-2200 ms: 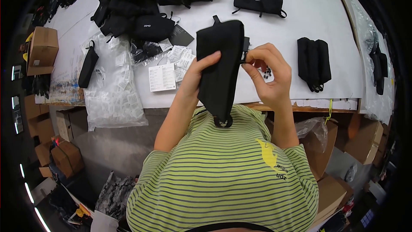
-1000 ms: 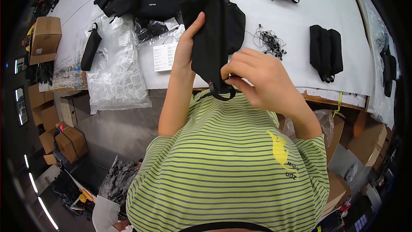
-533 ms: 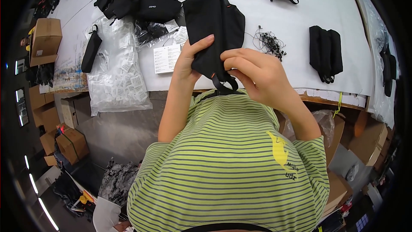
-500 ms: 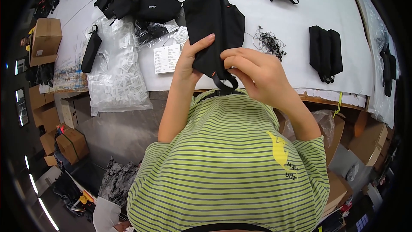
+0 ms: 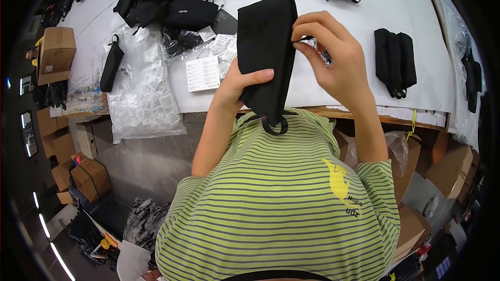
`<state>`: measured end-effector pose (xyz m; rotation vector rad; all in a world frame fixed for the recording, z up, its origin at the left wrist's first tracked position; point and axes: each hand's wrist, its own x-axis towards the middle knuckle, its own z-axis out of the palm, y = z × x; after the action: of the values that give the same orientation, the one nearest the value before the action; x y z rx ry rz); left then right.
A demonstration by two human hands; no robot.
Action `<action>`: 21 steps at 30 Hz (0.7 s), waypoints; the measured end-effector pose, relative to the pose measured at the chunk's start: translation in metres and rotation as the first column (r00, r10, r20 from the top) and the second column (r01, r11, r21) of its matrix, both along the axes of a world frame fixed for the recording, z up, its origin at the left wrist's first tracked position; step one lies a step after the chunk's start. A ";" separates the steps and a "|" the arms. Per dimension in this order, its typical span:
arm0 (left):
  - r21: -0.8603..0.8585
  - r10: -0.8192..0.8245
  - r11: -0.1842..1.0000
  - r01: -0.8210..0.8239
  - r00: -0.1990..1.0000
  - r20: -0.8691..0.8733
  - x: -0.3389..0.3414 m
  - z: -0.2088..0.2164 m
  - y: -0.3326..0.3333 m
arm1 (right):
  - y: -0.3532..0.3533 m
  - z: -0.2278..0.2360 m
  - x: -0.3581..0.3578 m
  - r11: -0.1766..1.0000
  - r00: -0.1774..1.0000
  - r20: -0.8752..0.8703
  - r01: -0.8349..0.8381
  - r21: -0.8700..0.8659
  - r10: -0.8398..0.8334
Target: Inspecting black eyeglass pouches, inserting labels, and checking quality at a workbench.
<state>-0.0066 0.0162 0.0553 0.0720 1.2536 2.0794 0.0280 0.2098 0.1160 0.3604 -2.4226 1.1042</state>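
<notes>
Left hand (image 5: 237,80) clamps the black pouch (image 5: 266,52) from below; right hand (image 5: 333,57) pinches its upper edge. Contents hidden. White bench (image 5: 333,5) beneath.

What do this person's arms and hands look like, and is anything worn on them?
Both hands, left and right, are bare: no gloves, rings or watch show. The forearms are bare too. A short-sleeved T-shirt with green and dark stripes and a yellow print on the chest covers the upper arms.

matt black cloth pouch (image 5: 266,54), glossy clear plastic bags (image 5: 139,93), white paper-covered table (image 5: 333,80)
</notes>
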 end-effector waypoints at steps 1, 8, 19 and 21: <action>0.000 -0.002 1.000 0.002 1.000 0.001 0.000 0.000 0.002 | -0.002 0.001 0.001 1.000 1.000 0.010 -0.022 -0.007 0.022; 0.129 0.200 0.964 -0.233 0.953 0.228 -0.011 -0.004 0.004 | -0.022 -0.003 0.025 0.947 0.940 0.136 -0.319 0.029 0.312; 0.076 0.316 0.932 -0.355 0.896 0.311 -0.010 0.009 0.012 | -0.021 -0.002 0.029 0.961 0.994 0.079 -0.099 0.259 0.081; 0.273 0.070 0.943 -0.190 0.917 0.393 0.000 0.004 0.005 | -0.025 -0.018 0.027 0.902 0.998 0.026 -0.067 0.427 0.062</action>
<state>-0.0071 0.0210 0.0593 -0.2727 0.7128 2.2534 0.0550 0.1851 0.0977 0.5770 -2.6701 0.5851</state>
